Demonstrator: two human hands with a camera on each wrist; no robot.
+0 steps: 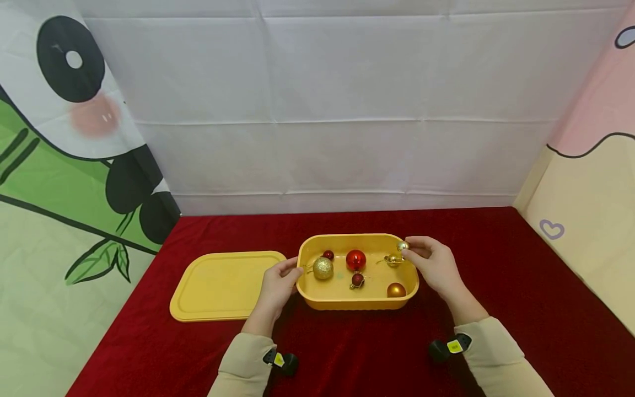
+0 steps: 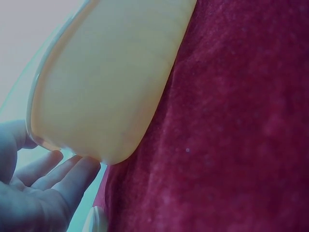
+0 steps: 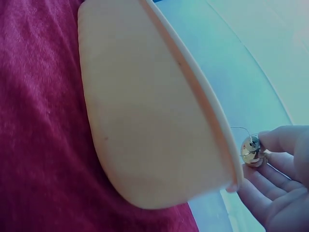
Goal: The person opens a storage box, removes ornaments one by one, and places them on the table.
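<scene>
A yellow plastic box (image 1: 357, 304) sits on the red cloth with several Christmas baubles inside. My left hand (image 1: 275, 286) grips its left end, thumb at the rim and fingertips against the outer wall in the left wrist view. At the right end, my right hand (image 1: 439, 267) pinches a small shiny gold bauble (image 3: 252, 152) with a thin thread, held at the rim's height. Inside lie a glittery gold bauble (image 1: 323, 268), a large red one (image 1: 355, 259), two small dark red ones, a small gold one (image 1: 393, 261) below the right hand, and an orange-gold one (image 1: 396, 290).
The flat yellow lid (image 1: 223, 284) lies on the red cloth (image 1: 149, 342) left of the box, partly behind the left hand. A white fabric backdrop (image 1: 347, 110) rises behind the table, with printed cartoon panels on both sides.
</scene>
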